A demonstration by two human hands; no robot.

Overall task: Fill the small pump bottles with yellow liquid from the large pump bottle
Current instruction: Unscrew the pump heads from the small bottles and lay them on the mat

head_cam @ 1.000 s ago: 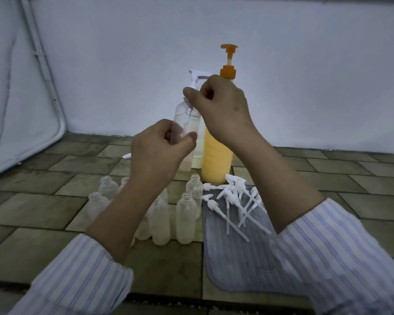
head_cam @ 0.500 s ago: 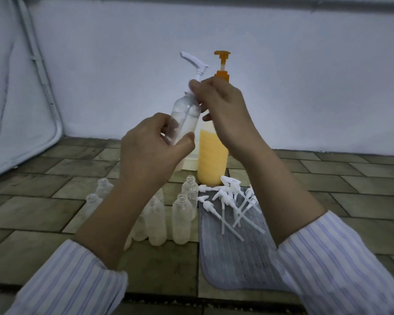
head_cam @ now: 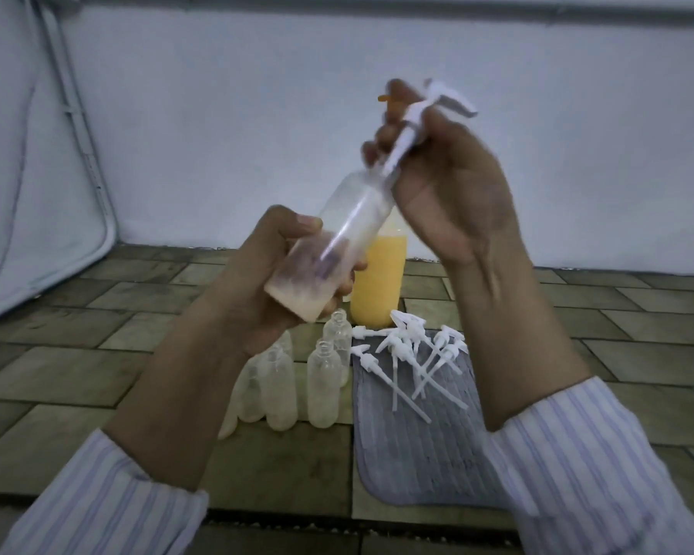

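Observation:
My left hand (head_cam: 269, 282) grips the lower body of a small clear bottle (head_cam: 349, 222), tilted with its neck up to the right. My right hand (head_cam: 449, 186) holds the white pump head (head_cam: 429, 110) at the bottle's neck, its dip tube running down inside the bottle. Behind both hands stands the large pump bottle (head_cam: 379, 288) of yellow liquid; only its lower body and a bit of its orange pump top show. Several open small bottles (head_cam: 323, 382) stand on the tiles below my left hand.
A grey mat (head_cam: 413, 446) lies on the tiled floor (head_cam: 77, 374) to the right of the small bottles, with several loose white pumps (head_cam: 411, 354) piled at its far end. A white wall rises close behind, and a white sheet hangs at the left.
Both hands have tilted the small bottle from nearly upright to leaning right. My right hand has turned palm toward me and the pump head sits higher and further right.

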